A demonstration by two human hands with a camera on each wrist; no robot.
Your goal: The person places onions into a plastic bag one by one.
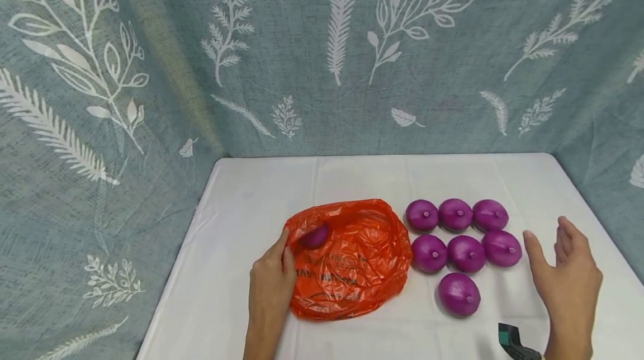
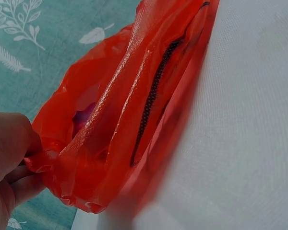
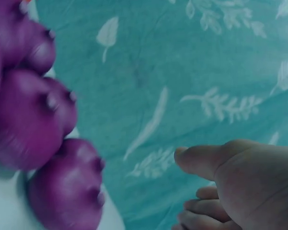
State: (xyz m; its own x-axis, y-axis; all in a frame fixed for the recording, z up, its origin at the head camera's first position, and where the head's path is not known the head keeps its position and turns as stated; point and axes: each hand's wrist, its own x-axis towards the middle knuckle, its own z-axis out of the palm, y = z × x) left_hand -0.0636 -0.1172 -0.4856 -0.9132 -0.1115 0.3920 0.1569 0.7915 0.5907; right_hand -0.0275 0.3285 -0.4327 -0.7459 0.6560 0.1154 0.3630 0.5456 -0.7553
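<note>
My left hand (image 1: pixel 271 279) pinches the left rim of a red-orange plastic bag (image 1: pixel 352 276), whose mouth gapes upward. Inside it, near that rim, lies one purple onion (image 1: pixel 315 236). The left wrist view shows the thumb and fingers (image 2: pixel 26 184) gathering the bag's edge (image 2: pixel 93 182). Right of the bag sit several purple onions, among them a back-row onion (image 1: pixel 455 214), a middle-row onion (image 1: pixel 466 254) and a single front onion (image 1: pixel 459 294). Beside them hovers my right hand (image 1: pixel 566 276), thumb spread from the fingers, holding nothing; onions (image 3: pixel 26 120) fill the left of its wrist view.
A white cloth (image 1: pixel 246 192) covers the table. Blue-green curtains (image 1: pixel 302 41) with white leaf prints rise behind it and along both sides. A dark strap with a green patch (image 1: pixel 515 340) shows by the right wrist.
</note>
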